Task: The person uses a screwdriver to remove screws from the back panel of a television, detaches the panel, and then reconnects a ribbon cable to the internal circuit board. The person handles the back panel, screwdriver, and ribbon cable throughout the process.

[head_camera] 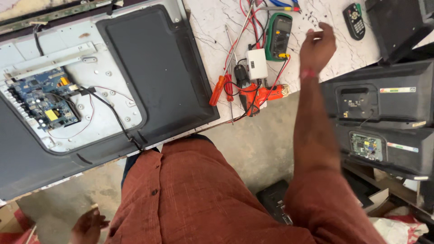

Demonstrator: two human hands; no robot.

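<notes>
Green boxy multimeter (279, 35) — right hand (318, 47) beside.

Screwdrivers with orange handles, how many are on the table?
2. One orange-handled screwdriver lies at the table's front edge; a second, redder one lies right beside it. Wires and the drill might hide more.

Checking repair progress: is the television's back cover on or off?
Off. The television lies face down, its blue circuit board and metal chassis exposed; the black back cover rests loosely across it.
</notes>
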